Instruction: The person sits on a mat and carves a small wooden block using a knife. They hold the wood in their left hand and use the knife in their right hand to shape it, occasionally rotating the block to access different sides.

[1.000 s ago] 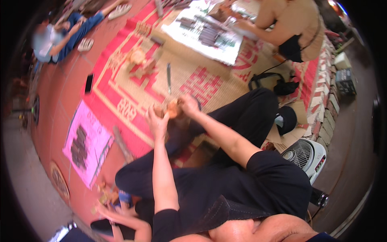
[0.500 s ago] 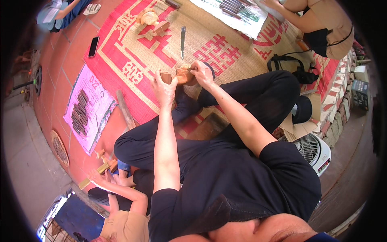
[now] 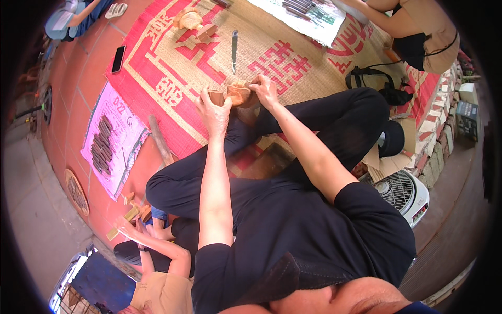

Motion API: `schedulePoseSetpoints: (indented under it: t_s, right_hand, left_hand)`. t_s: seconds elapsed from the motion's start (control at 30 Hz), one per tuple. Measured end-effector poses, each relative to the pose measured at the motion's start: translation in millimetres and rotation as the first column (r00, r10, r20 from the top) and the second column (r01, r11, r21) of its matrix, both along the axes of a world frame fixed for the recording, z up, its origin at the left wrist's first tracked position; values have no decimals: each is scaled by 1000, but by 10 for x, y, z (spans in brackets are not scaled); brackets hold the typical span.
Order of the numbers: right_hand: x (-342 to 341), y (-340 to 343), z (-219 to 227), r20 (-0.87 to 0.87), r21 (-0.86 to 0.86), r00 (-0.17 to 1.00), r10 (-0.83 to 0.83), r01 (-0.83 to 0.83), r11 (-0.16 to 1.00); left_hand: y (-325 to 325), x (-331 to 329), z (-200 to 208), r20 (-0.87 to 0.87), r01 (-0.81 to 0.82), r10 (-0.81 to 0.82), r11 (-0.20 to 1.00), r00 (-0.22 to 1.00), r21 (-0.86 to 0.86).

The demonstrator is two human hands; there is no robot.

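Note:
A pale orange-brown wooden carving [image 3: 238, 95] with a rounded, carved body and a squared block end is held up in front of my crossed legs. My left hand [image 3: 214, 114] is closed round the block end, thumb and fingers on either side. At the carving's right side is my right hand [image 3: 265, 91], its fingertips pinched together against or just beside the wood. Whatever those fingers hold, if anything, is too small to make out. A slim metal-coloured carving tool [image 3: 234, 51] lies on the patterned mat [image 3: 209, 68] beyond the carving.
Another wooden carving [image 3: 189, 20] rests on the mat, far left. A phone [image 3: 118, 59], a pink cloth [image 3: 123, 123] bearing several dark tools, and a wooden club [image 3: 160, 140] lie leftward. A black bag [image 3: 395, 96] and a fan [image 3: 401, 192] are at right. Co-workers sit nearby.
My right hand has shifted slightly right and away along the carving's side. The left hand keeps its grip. The whole view has moved a little; a co-worker's wooden piece at lower left has shifted.

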State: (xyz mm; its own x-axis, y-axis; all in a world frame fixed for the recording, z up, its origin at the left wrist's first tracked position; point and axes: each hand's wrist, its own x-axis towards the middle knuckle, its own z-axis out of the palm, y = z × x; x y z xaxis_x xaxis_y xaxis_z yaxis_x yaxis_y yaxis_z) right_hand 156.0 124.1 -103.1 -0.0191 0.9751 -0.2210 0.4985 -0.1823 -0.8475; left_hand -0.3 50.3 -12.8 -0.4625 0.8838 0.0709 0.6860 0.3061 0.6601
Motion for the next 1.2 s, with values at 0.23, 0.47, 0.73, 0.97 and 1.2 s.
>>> schedulePoseSetpoints:
  t_s: [0.23, 0.47, 0.73, 0.97, 1.2]
  right_hand:
    - [-17, 72, 182, -97, -22, 994, 47, -49, 999]
    - [-151, 179, -21, 216, 165, 973, 86, -123, 979]
    - [-186, -22, 173, 123, 150, 982, 145, -163, 975]
    - [-218, 315, 41, 303, -60, 937, 175, -164, 985]
    - [-279, 99, 86, 232, 120, 947, 221, -253, 960]
  left_hand:
    - [-54, -11, -55, -7, -18, 18, 999, 1000, 42]
    - [-23, -3, -31, -41, 12, -11, 999, 999, 40]
    - [-66, -10, -89, -34, -2, 4, 998, 999, 57]
    - [-59, -6, -72, -47, 11, -8, 997, 999, 70]
    - [-54, -41, -93, -32, -3, 5, 999, 999, 42]
